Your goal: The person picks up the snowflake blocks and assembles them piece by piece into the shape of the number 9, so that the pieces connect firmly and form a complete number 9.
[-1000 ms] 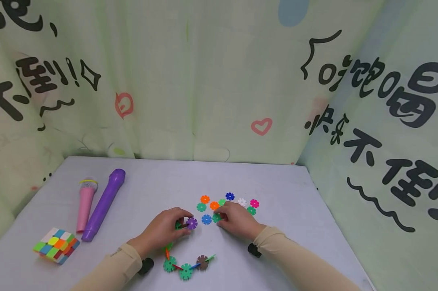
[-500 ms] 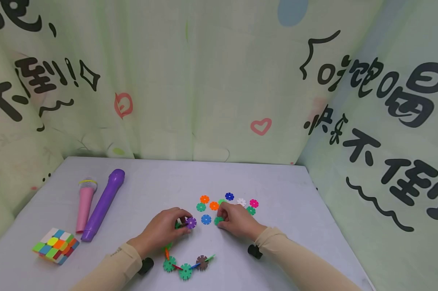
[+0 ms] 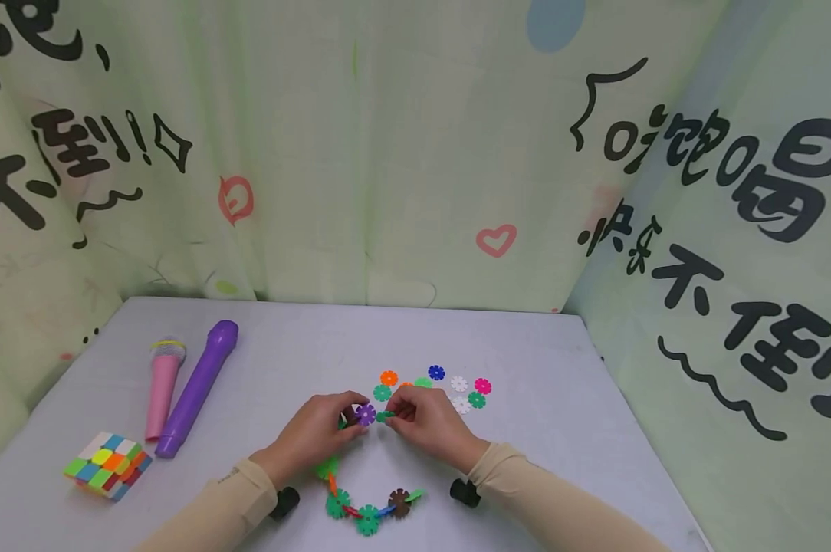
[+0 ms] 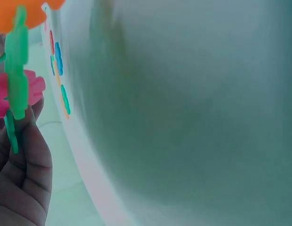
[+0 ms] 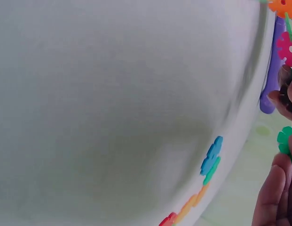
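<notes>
My left hand (image 3: 319,429) grips the upper end of a chain of slotted plastic snowflake discs, where a purple snowflake disc (image 3: 366,415) sticks out at the fingertips. A green snowflake disc (image 3: 384,416), turned edge-on, is pinched by my right hand (image 3: 435,425) close against the purple one. Whether their slots interlock I cannot tell. The rest of the chain curves over the table, past a green disc (image 3: 368,520) to a brown disc (image 3: 399,503). A pink disc (image 4: 37,87) of the chain shows by my left fingers in the left wrist view.
Loose discs lie beyond my hands, among them an orange disc (image 3: 389,378), a dark blue disc (image 3: 436,372) and a pink disc (image 3: 482,386). Farther left are a pink microphone (image 3: 163,391), a purple microphone (image 3: 198,387) and a puzzle cube (image 3: 108,466). Curtains surround the white table (image 3: 305,330).
My right hand has lifted the green disc and brought it left, up to the purple disc. The chain has shifted slightly right with my left hand; the loose blue disc is now hidden.
</notes>
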Demonstrator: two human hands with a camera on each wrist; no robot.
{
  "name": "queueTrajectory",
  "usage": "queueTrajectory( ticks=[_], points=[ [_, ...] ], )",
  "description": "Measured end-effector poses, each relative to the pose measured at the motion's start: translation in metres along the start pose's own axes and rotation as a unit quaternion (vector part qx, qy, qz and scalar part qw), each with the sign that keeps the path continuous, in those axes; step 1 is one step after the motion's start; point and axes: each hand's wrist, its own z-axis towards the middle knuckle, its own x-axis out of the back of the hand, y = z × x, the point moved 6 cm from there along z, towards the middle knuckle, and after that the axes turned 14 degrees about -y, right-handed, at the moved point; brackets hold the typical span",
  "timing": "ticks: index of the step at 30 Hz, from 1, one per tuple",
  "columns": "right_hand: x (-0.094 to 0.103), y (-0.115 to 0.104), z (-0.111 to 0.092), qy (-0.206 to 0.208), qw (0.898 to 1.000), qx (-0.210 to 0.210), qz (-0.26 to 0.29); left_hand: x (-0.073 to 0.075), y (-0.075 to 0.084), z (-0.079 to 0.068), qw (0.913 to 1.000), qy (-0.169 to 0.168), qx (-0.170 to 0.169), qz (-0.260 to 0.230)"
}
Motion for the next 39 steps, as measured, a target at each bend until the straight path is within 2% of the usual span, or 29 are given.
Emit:
queueTrajectory(
  ticks=[6,14,24,30,34,39],
  points=[
    [-0.002,0.0,-0.001,0.005,1.0,0.009,-0.022,-0.002,0.002,-0.001,1.0,-0.004,-0.001,-0.005],
    [-0.005,0.005,-0.003,0.011,0.999,0.01,0.034,-0.005,0.001,-0.002,0.9996,-0.014,0.017,-0.015],
    [-0.008,0.004,-0.004,0.009,0.999,0.005,0.037,-0.007,0.006,0.0,0.9992,-0.031,0.013,-0.023],
    [-0.006,-0.001,-0.004,0.016,0.999,0.026,0.019,-0.007,0.007,0.0,0.9994,-0.023,0.005,-0.027],
    [-0.006,-0.005,-0.003,0.009,0.999,0.046,-0.008,-0.01,0.005,0.0,0.9991,-0.03,0.001,-0.029],
    [-0.009,-0.007,-0.001,-0.012,0.998,0.061,-0.028,-0.012,0.007,-0.001,0.9993,-0.033,-0.019,0.006]
  ],
)
